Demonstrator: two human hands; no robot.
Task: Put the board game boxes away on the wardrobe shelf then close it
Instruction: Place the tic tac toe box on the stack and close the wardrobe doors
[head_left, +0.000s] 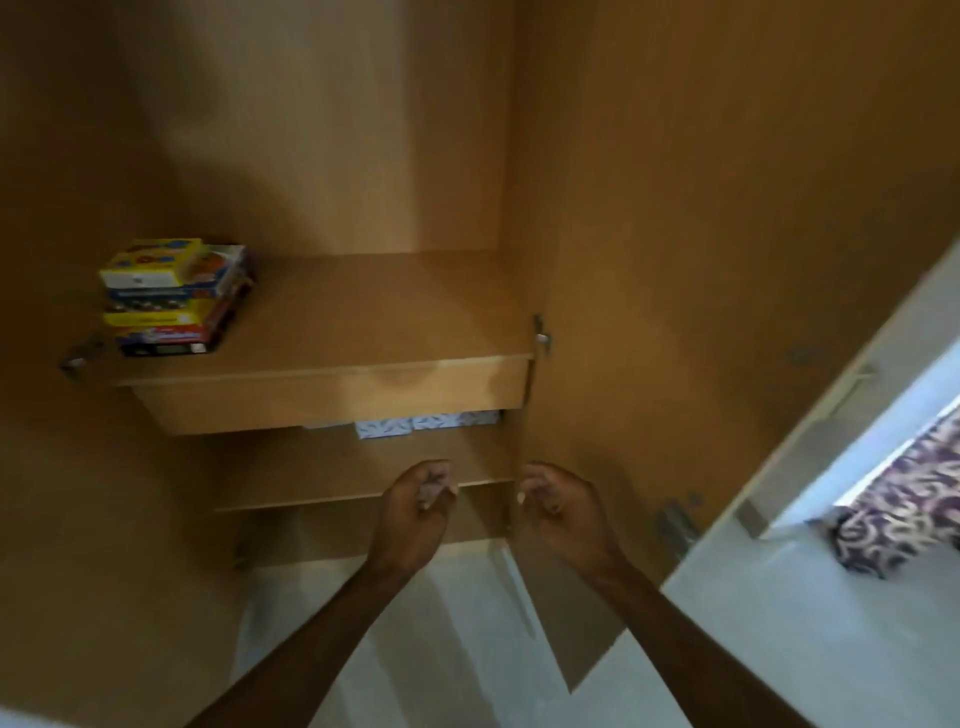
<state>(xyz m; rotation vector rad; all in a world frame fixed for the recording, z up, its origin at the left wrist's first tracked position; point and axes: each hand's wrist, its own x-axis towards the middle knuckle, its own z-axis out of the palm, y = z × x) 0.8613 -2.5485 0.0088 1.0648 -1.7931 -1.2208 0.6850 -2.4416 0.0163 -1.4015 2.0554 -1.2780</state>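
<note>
Board game boxes (171, 296) are out of my grip: my left hand (415, 499) and right hand (558, 501) are raised close together in front of me, fingers curled in on themselves, holding nothing and touching nothing. Below my forearms lies a pale floor (441, 623). Just past my knuckles runs a lower shelf (337, 483) of the open wardrobe (311, 130), and above it a plain wooden panel (332, 400), with some white patterned boxes (426, 423) showing under its bottom edge. Over that panel is the shelf (374, 312), and the games sit stacked at its front left corner, roughly four high. The top one is small and yellow with blue and red marks; under it lies a wider white and orange one, then one with a dark blue band over yellow, then a blue and red one at the bottom. Their print is too blurred to read. To my right the door (727, 234) stands swung open on a metal hinge (540, 335), and beyond its edge hangs a purple and white patterned cloth (904, 499).
</note>
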